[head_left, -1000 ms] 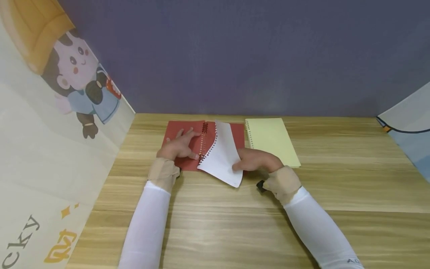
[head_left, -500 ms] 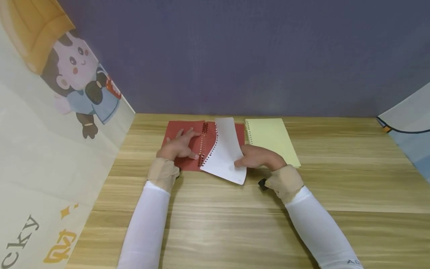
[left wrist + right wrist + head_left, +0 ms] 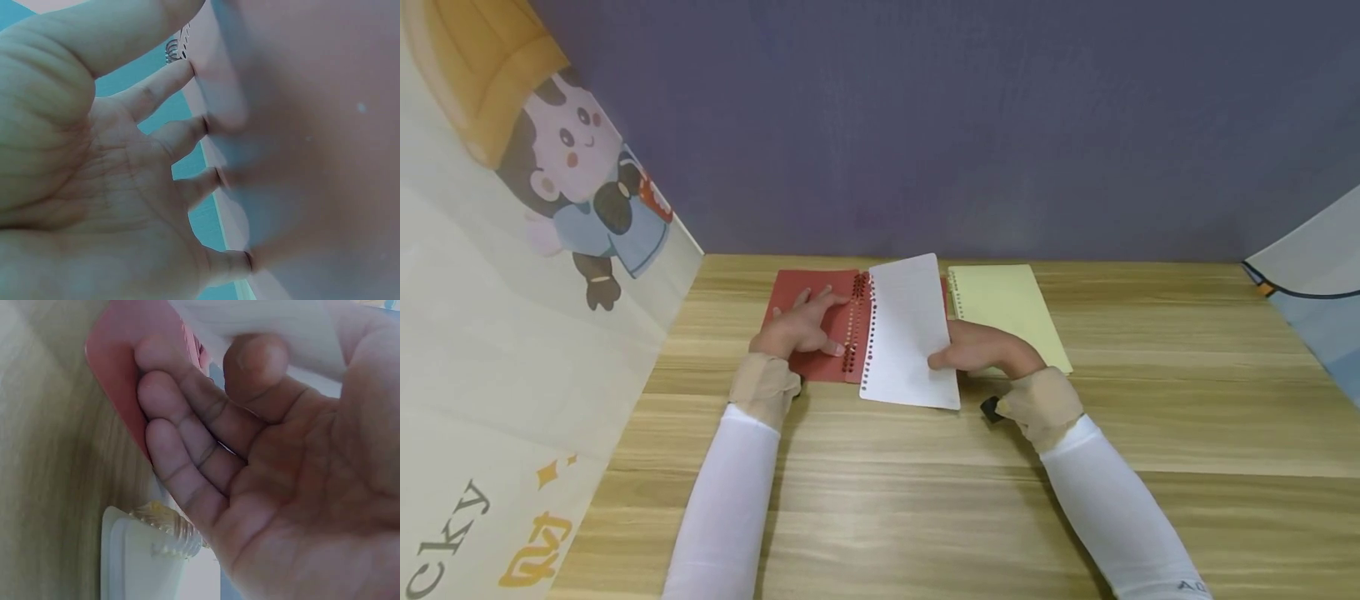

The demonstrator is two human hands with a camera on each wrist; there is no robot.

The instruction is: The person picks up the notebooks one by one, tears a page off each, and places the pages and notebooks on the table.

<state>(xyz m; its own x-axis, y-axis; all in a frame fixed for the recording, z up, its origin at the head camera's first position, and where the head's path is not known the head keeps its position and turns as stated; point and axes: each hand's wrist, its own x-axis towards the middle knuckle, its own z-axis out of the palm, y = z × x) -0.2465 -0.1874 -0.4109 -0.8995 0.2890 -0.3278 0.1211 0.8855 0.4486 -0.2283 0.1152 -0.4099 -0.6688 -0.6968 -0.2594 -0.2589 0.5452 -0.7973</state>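
A red ring-bound notebook (image 3: 790,285) lies spread flat near the table's back edge. My left hand (image 3: 793,329) rests on its left cover, fingers spread; in the left wrist view the fingertips touch the cover (image 3: 350,156). My right hand (image 3: 981,348) pinches the right edge of a white sheet (image 3: 906,308) between thumb and finger. Along the sheet's left side runs a row of holes, which appears just right of the rings (image 3: 852,317). The sheet covers most of the notebook's right half. The right wrist view shows the other fingers over the red cover (image 3: 119,362).
Right of the red notebook lies a pale yellow ring-bound notebook (image 3: 1007,304), partly behind my right hand. A dark blue-grey wall (image 3: 955,125) stands behind the wooden table (image 3: 880,500). A printed white panel (image 3: 490,358) borders it on the left.
My right hand has moved slightly right and up with the white sheet. The sheet's holed edge has gone from bent to straight and off the rings. My left hand stays in place.
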